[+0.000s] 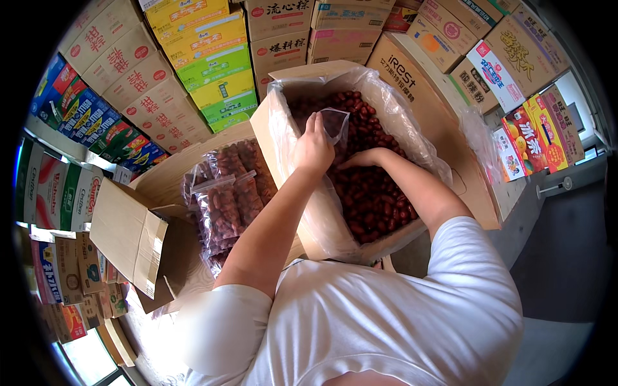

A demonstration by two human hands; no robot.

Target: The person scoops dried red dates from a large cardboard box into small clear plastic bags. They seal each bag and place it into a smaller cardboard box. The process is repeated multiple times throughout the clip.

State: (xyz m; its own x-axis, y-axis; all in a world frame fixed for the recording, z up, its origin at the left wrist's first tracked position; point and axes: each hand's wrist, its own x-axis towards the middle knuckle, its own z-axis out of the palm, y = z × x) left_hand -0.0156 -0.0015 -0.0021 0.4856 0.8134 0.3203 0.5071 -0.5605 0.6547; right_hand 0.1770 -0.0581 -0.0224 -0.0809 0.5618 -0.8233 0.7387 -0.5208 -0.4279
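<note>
A tall cardboard carton [277,128] with a clear plastic liner [425,140] stands before me, filled with loose dark red dried dates, probably jujubes [372,207]. My left hand [315,147] is over the carton's left side, gripping a clear plastic bag [338,123] whose mouth stands partly open. Lower and to the right, my right hand [364,158] reaches in among the dates beside the bag. Its fingertips are hidden, so whether it holds any dates is unclear. Both forearms cross the carton's near rim.
To the left, filled zip bags of dates [219,207] lie stacked on a wooden surface. An open cardboard box [130,236] sits beyond them. Yellow and green cartons [207,53] and brown cartons [145,96] are piled behind. A large flat carton [405,72] leans at the right.
</note>
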